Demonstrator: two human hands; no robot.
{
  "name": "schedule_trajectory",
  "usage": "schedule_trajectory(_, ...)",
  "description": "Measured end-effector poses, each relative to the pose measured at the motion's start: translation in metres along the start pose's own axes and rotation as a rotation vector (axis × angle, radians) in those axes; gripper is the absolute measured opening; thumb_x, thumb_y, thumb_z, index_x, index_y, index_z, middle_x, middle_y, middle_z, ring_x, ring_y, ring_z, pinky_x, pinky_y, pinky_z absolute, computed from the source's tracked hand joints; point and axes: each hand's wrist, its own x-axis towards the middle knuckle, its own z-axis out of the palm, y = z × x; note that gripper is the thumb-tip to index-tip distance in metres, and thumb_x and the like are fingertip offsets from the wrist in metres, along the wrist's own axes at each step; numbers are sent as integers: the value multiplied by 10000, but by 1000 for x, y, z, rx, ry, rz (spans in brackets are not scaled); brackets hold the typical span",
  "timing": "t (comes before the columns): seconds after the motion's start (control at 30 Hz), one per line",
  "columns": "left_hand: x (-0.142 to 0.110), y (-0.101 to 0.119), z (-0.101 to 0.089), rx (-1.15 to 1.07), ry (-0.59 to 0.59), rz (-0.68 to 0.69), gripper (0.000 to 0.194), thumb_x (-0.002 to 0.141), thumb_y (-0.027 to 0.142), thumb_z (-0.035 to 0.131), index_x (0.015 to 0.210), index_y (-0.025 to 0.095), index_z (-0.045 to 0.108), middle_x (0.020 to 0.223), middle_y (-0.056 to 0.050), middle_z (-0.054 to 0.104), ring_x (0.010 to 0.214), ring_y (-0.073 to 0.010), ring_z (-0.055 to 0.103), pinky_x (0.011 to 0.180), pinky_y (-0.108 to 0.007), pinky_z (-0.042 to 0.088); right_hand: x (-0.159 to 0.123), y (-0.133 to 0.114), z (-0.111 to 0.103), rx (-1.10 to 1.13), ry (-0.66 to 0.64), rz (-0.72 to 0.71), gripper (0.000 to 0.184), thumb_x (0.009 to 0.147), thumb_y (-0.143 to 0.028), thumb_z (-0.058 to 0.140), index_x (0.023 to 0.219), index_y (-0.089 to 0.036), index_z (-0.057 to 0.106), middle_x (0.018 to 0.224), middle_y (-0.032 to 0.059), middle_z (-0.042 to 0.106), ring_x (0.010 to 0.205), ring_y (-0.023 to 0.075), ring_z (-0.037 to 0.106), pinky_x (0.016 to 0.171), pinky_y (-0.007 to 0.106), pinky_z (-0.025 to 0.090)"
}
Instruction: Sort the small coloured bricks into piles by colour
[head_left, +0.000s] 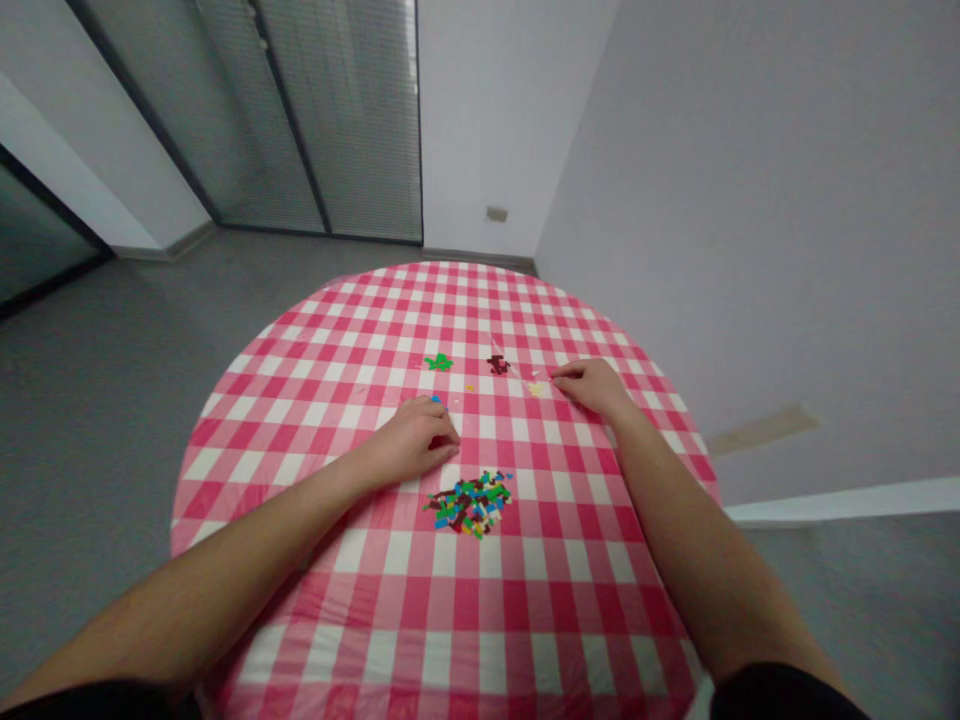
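Several small plastic bricks of mixed colours lie in a loose heap (469,503) on the red-and-white checked tablecloth (450,620). My left hand (412,442) rests palm down just beyond that heap, its fingers curled, and a tiny blue brick (436,399) shows at its far edge. Farther out sit a small cluster of green bricks (439,362) and a cluster of dark red bricks (498,365). My right hand (592,385) lies to the right, its fingertips pinched together beside a few pale yellow bricks (535,389). Whatever the curled fingers may hold is hidden.
The round table's curved edge (435,264) runs around the far side, with grey floor (150,370) beyond it. A pale wall (712,220) rises on the right, and a glass partition with blinds (337,120) stands at the back left.
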Motion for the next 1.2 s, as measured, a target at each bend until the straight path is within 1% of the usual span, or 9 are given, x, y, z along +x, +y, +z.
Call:
schedule_trajectory(0.13, 0, 1, -1, -2, -8, -4, 139, 933, 258, 651, 891, 184, 761, 903, -55, 704, 910, -206, 591, 867, -352, 398, 0, -1, 0, -37, 10, -15, 196, 872, -253, 697, 999, -181, 829, 962, 100, 785, 840, 237, 718, 795, 333, 543)
schedule_trajectory(0.3, 0, 2, -2, -2, -20, -17, 156, 936, 264, 638, 881, 186, 762, 900, -57, 703, 907, -206, 588, 868, -356, 397, 0, -3, 3, -65, -3, -38, 185, 888, -256, 685, 973, -174, 828, 981, 99, 786, 894, 251, 723, 817, 342, 540)
schedule_trajectory(0.5, 0, 1, 0, -4, -15, -15, 160, 934, 267, 633, 897, 186, 766, 906, -57, 705, 910, -204, 586, 869, -359, 394, -1, -8, 13, -66, 82, -51, 210, 902, -295, 673, 1008, -199, 827, 1040, 89, 787, 951, 258, 730, 829, 337, 541)
schedule_trajectory(0.67, -1, -1, 2, -8, 10, 17, 159, 933, 263, 628, 921, 202, 775, 919, -58, 718, 909, -205, 593, 865, -360, 392, -1, -7, 15, -42, 98, -53, 205, 898, -304, 682, 1001, -205, 829, 1048, 83, 787, 962, 253, 732, 833, 329, 537)
schedule_trajectory(0.87, 2, 2, 1, -55, -3, 47, 152, 927, 202, 601, 878, 184, 743, 913, -50, 753, 870, -194, 638, 890, -387, 403, -1, -10, 20, -54, 130, -29, 206, 890, -308, 672, 968, -202, 831, 992, 82, 792, 927, 250, 730, 773, 312, 518)
schedule_trajectory(0.97, 2, 3, 0, -179, 30, 1, 159, 927, 206, 585, 882, 192, 737, 903, -49, 759, 865, -196, 641, 889, -394, 425, -2, -11, 21, -36, 149, -34, 219, 876, -322, 666, 949, -198, 831, 955, 84, 791, 892, 252, 725, 752, 314, 514)
schedule_trajectory(1.07, 1, 1, 1, -443, 125, -154, 133, 906, 260, 620, 900, 209, 742, 899, -55, 748, 862, -195, 641, 823, -360, 472, -7, -18, 18, -3, 237, -70, 227, 869, -316, 646, 916, -184, 824, 908, 90, 783, 846, 250, 711, 759, 331, 515)
schedule_trajectory(1.13, 1, 1, 1, -664, 174, -243, 118, 884, 296, 656, 883, 207, 733, 894, -56, 741, 832, -181, 650, 786, -337, 494, -16, -28, 14, 46, 309, -162, 221, 870, -310, 641, 901, -176, 814, 894, 93, 774, 816, 238, 694, 750, 333, 513)
schedule_trajectory(1.2, 2, 2, 1, -867, 204, -284, 126, 854, 319, 704, 869, 194, 708, 878, -51, 736, 802, -165, 658, 769, -318, 507, -30, -44, 12, 120, 308, -344, 202, 873, -313, 655, 898, -176, 802, 885, 91, 765, 778, 213, 675, 710, 316, 506)
